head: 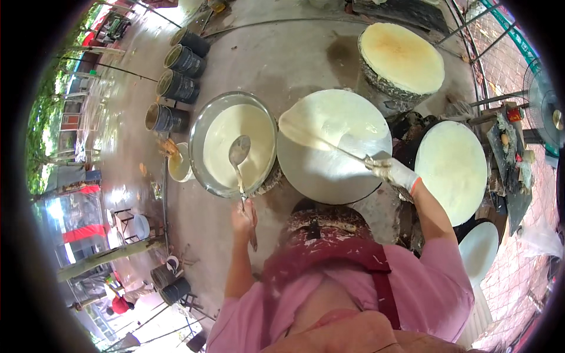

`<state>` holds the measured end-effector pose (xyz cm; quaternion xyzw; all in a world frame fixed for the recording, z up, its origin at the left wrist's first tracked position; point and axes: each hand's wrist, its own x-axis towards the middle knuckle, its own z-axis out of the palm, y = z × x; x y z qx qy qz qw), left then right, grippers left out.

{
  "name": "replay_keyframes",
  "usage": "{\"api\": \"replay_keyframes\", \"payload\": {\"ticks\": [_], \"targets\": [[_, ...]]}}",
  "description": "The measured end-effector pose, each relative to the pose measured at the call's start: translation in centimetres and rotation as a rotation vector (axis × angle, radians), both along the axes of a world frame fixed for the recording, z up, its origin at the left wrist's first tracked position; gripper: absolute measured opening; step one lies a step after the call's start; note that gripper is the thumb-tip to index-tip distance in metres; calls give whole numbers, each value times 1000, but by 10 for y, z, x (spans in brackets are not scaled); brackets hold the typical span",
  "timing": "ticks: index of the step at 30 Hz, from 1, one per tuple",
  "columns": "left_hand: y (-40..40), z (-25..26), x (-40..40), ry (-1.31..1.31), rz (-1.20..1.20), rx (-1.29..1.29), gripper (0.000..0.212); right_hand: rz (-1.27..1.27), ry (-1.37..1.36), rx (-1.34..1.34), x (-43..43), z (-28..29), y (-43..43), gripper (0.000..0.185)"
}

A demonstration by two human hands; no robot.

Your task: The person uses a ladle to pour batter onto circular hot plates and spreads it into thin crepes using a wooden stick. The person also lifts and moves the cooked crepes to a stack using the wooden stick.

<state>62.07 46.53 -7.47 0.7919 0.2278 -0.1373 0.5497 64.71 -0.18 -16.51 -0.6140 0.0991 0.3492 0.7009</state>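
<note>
My left hand (244,218), bare, grips the handle of a metal ladle (239,152), whose bowl is over the pale batter (216,137) in a wide metal basin (198,163). My right hand (390,171) wears a whitish glove and is closed on the handle of a long flat spreader (304,132). That blade lies across a round griddle (326,181), where pale batter (348,108) covers the far part and bare metal shows on the near part.
A stack of round flatbreads (401,57) stands at the back right. Right of me are a griddle covered by a pale sheet (450,172) and another round plate (479,251). Dark buckets (178,86) line the left, near a small tub (181,165). A fan (549,114) stands far right.
</note>
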Motion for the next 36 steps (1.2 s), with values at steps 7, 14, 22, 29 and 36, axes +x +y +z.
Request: {"api": "replay_keyframes", "payload": {"ticks": [7,14,22,29,36], "targets": [[21,-49,34,-114,-216,502,30,-95,-175,-47,47,-26,-47,33],[-4,-76,93,-361,-509,803,26,56,21,10,15,13,-35,32],[-26,-40,81,-237,-781,963,24,28,22,95,35,-12,-14,29],[42,-72,-11,-576,-1240,1291,20,13,164,-71,-62,32,-3,42],[10,5,11,-63,-1213,539,20,-632,376,326,-162,27,132,28]]}}
